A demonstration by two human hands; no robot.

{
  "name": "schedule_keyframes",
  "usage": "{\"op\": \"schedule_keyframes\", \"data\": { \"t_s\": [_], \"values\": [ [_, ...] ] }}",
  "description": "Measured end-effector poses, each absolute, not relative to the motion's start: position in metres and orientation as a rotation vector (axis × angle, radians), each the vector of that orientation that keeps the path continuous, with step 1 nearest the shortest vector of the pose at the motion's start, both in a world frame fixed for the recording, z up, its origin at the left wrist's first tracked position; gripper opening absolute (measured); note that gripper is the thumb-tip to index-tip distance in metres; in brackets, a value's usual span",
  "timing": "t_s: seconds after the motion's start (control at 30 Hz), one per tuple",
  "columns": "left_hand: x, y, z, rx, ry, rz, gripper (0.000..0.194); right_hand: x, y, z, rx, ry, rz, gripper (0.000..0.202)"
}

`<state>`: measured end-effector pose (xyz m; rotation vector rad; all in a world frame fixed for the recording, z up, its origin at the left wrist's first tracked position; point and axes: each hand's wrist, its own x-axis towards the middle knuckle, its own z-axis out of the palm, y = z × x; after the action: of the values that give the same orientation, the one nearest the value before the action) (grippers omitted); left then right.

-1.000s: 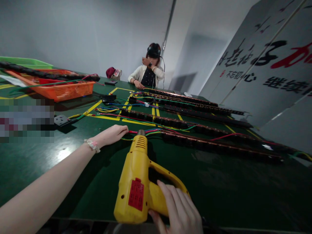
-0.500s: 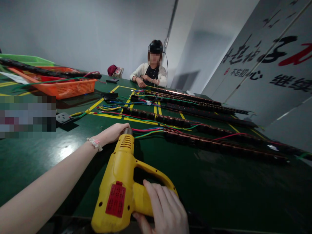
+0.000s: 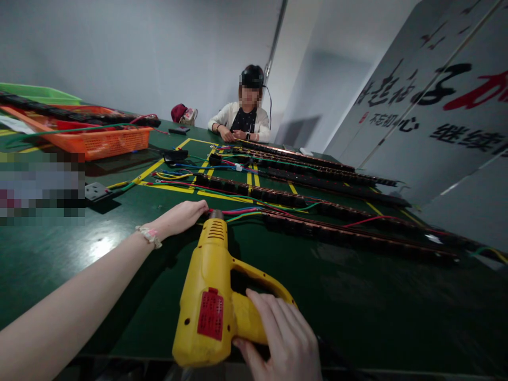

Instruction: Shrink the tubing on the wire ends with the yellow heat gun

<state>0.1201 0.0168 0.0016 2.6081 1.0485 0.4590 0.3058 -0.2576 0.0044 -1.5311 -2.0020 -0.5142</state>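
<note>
A yellow heat gun (image 3: 208, 286) with a red vent panel is gripped by its handle in my right hand (image 3: 283, 333). Its metal nozzle points away from me, toward the coloured wires (image 3: 242, 211). My left hand (image 3: 190, 214), fingers closed, pinches the ends of these wires just left of the nozzle. Red, blue and green strands show to the right of the nozzle; the tips in my fingers are hidden. The wires run into a long dark bundle with copper-coloured edges (image 3: 349, 233) lying on the green table (image 3: 377, 312).
More long dark bundles (image 3: 325, 182) lie behind, over yellow tape lines (image 3: 222, 197). An orange basket (image 3: 115, 143) and a green basket (image 3: 43, 94) stand at the left, near a power socket (image 3: 97, 191). Across the table sits a person (image 3: 250, 119) with hands on the tabletop.
The heat gun and my right hand have shifted right, so the nozzle has moved off my left fingers and over the wires. The view has turned slightly; my left hand still pinches the wires.
</note>
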Motion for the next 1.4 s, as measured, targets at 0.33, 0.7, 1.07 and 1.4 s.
{"op": "schedule_keyframes", "data": {
  "t_s": [0.33, 0.7, 1.07, 1.4],
  "values": [
    [0.120, 0.019, -0.001, 2.606, 1.048, 0.457, 0.033, 0.335, -0.267, -0.002, -1.632, -1.980, -0.667, 0.043],
    [0.120, 0.021, -0.004, 2.563, 1.050, 0.444, 0.030, 0.352, -0.277, -0.015, -1.731, -1.972, -0.762, 0.049],
    [0.120, 0.023, -0.005, 2.546, 1.022, 0.491, 0.032, 0.346, -0.279, -0.017, -1.742, -1.969, -0.769, 0.051],
    [0.121, 0.022, -0.004, 2.572, 1.040, 0.506, 0.033, 0.319, -0.274, -0.019, -1.683, -1.969, -0.733, 0.051]
  ]
}}
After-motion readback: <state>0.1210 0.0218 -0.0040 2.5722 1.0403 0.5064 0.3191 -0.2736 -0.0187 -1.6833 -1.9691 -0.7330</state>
